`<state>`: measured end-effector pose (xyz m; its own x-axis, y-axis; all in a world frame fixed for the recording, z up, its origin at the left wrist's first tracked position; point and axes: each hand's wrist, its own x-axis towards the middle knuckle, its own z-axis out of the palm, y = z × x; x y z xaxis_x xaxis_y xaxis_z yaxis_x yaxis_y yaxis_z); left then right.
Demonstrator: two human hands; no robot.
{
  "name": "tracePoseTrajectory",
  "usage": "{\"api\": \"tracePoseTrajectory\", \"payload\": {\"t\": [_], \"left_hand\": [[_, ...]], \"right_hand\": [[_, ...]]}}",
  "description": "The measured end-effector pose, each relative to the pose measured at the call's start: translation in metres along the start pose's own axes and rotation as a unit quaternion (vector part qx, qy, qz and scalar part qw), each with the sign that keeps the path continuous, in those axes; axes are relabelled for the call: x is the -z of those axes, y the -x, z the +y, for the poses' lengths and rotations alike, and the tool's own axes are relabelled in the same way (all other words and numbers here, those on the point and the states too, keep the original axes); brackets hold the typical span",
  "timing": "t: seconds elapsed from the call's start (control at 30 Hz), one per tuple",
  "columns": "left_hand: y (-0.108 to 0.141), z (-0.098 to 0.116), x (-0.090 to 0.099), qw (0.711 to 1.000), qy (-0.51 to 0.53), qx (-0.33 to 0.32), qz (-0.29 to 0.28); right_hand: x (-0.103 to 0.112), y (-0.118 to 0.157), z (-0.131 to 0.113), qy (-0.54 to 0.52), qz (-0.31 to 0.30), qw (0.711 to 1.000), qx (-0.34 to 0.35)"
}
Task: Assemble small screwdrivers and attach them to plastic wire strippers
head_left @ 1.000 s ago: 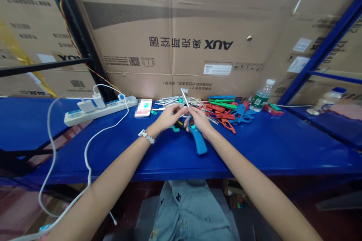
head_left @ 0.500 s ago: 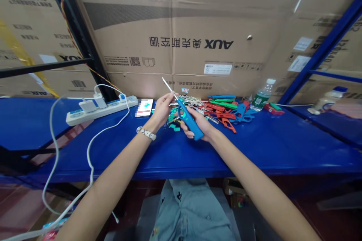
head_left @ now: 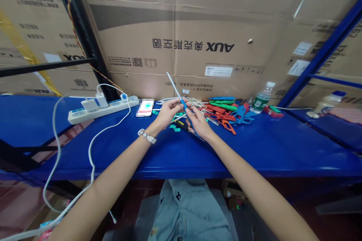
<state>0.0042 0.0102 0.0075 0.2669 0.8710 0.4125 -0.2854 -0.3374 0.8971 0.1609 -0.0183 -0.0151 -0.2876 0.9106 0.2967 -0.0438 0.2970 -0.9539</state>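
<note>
A long-nosed blue lighter point(head_left: 185, 106) with a slim metal tube is held over the blue table, its tube pointing up and to the left, its handle seen nearly edge-on. My right hand point(head_left: 201, 123) is closed around the handle. The fingers of my left hand point(head_left: 166, 113) pinch it where the tube meets the handle. Beneath my hands lie metal tubes point(head_left: 195, 101), small green pieces point(head_left: 175, 128) and a black and yellow tool point(head_left: 181, 124), partly hidden. To the right are red lighter handles point(head_left: 227, 125), blue handles point(head_left: 243, 115) and green handles point(head_left: 224, 104).
A white power strip point(head_left: 110, 110) with plugs and a looping cable point(head_left: 92, 150) is on the left, beside a phone point(head_left: 145, 107). Right of the pile stand a water bottle point(head_left: 262, 98) and a red box point(head_left: 273, 112). Cardboard point(head_left: 127, 45) walls the back.
The lighter has turned from its broad side to nearly edge-on. My left fingers have slid down from the tube to the top of the handle, and my hands are closer together.
</note>
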Motion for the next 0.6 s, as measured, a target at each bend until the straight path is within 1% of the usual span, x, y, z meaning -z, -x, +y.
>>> {"api": "tracePoseTrajectory", "payload": {"t": [0.13, 0.27, 0.43, 0.6], "left_hand": [[0.000, -0.004, -0.004, 0.998, 0.039, 0.034, 0.027], [0.000, -0.008, -0.006, 0.994, 0.074, 0.064, 0.048], [-0.007, -0.012, -0.006, 0.991, 0.068, 0.085, 0.083], [-0.031, -0.017, -0.006, 0.986, 0.074, 0.095, 0.117]], "right_hand": [[0.006, -0.003, 0.012, 0.085, 0.035, 0.995, 0.024], [0.010, -0.007, 0.021, 0.157, 0.048, 0.986, 0.034], [0.016, -0.020, 0.023, 0.228, 0.045, 0.972, 0.029], [0.029, -0.045, 0.013, 0.313, 0.015, 0.947, 0.065]]}}
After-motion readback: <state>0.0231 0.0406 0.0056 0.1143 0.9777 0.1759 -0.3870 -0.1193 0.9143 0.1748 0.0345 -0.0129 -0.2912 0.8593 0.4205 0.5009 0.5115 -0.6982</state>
